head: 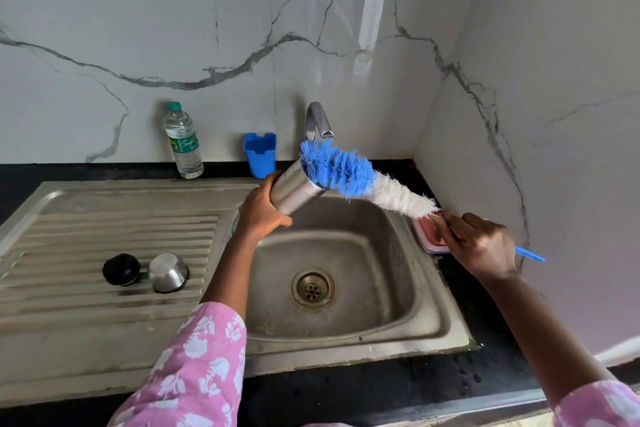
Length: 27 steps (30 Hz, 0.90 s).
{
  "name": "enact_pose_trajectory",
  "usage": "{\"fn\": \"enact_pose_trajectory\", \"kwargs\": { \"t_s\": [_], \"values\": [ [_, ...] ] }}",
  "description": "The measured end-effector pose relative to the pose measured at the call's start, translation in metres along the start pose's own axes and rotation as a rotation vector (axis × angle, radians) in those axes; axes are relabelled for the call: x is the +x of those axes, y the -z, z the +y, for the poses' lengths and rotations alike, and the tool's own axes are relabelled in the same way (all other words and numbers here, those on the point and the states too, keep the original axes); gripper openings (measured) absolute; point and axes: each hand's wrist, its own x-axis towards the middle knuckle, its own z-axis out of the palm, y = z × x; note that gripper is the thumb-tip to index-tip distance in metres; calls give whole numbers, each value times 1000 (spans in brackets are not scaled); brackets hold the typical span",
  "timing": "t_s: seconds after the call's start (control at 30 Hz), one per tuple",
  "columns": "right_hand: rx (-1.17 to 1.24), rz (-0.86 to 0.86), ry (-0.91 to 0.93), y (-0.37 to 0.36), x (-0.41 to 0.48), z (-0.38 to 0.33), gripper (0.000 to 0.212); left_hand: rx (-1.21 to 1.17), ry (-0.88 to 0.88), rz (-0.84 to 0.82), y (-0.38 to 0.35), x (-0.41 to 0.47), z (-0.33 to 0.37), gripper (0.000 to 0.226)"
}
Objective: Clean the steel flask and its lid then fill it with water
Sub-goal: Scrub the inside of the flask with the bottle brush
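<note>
- While held up over the sink (346, 354) and touching no part of it: steel flask (294, 191), long axis slanting from lower left to upper right, open mouth pointing up and right, just below the tap (317, 121).
- Set in that mouth: bottle brush (391, 192), blue bristle tip at the rim, most of the blue and all the white bristles outside, handle running down and right.
- Left hand (261, 210): wrapped around the flask's lower body, fingers curled behind it, thumb on the near side.
- Right hand (483, 246): clenched around the brush's blue handle, the end of the handle poking out past the hand, above a pink box (431, 236) at the sink's right edge.
- On the ribbed draining board (104, 218), well apart from the flask: steel cup lid (168, 272), mouth down, just beside the black stopper (121, 269).
</note>
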Motion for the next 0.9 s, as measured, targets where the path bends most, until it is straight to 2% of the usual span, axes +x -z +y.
{"fn": "enact_pose_trajectory", "kwargs": {
  "t_s": [0.2, 0.3, 0.37, 0.53, 0.67, 0.77, 0.9],
  "values": [
    [-42, -19, -17, -10, 8, -13, 34, -84, 7, 7, -5, 0, -1, 98],
    [-30, 6, 84, 0, 4, -9, 18, -129, 32, 40, 2, 2, -6, 96],
    [-29, 8, 87, 4, 4, -8, 12, -133, 41, 55, 6, 2, -10, 94],
    [-76, -48, -13, -23, 8, -19, 21, -136, 21, 12, 0, 1, -10, 96],
    [-41, -38, 6, -31, -2, -20, 22, -247, 65, 85, 5, 3, -13, 95],
    [68, -88, -138, -35, -14, -16, 27, -271, 78, 165, 19, 7, -23, 94],
    [519, -269, -584, -36, -7, -51, 53, -374, 108, 265, 37, 9, -29, 94]
  ]
}}
